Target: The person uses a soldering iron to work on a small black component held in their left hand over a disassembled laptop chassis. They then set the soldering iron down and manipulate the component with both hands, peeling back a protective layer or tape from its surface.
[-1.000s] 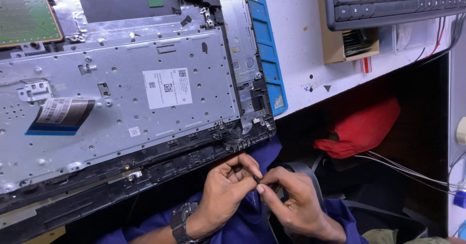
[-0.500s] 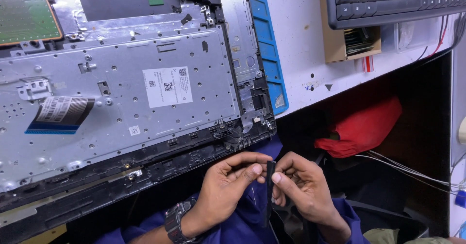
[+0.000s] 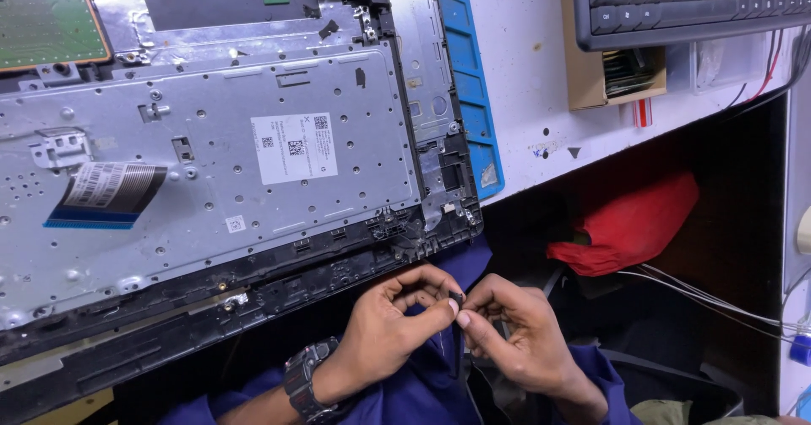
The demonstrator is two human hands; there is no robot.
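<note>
Your hands pinch a small black part below the opened laptop.

Left hand (image 3: 384,332) and right hand (image 3: 515,336) fingers meet on the black part (image 3: 457,296), at five o'clock from the laptop (image 3: 220,180).

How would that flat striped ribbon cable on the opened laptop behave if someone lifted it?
The ribbon cable looks thin and flat, so it is probably floppy and very light. Its curl over the metal plate suggests it bends easily. It is likely fragile if creased.
</note>
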